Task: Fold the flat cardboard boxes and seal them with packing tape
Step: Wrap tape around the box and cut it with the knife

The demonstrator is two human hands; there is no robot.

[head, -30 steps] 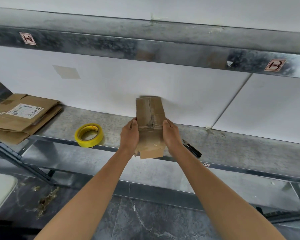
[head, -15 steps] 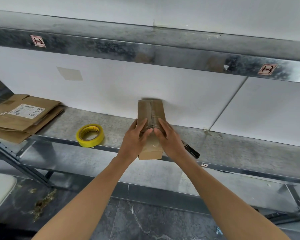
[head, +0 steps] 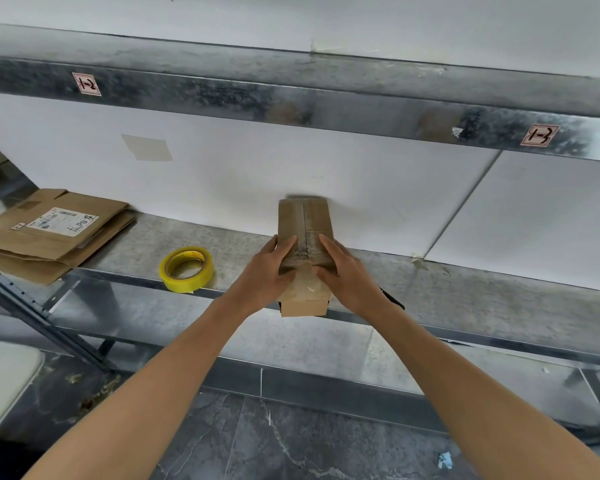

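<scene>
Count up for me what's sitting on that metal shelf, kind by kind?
Folded box: 1
Roll of yellow tape: 1
Pile of flat cardboard: 1 (the sheets in it cannot be counted)
Black tool, mostly hidden behind a wrist: 1
Total: 4

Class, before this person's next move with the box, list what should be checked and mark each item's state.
1. Box stands on the shelf: ok.
2. Left hand and right hand press flat on its top: ok.
3. Tape strip lies over the top seam: ok.
4. Strip smoothed down fully: cannot tell.
5. Tape roll lies left of the box: ok.
6. Flat cardboard waits far left: ok.
</scene>
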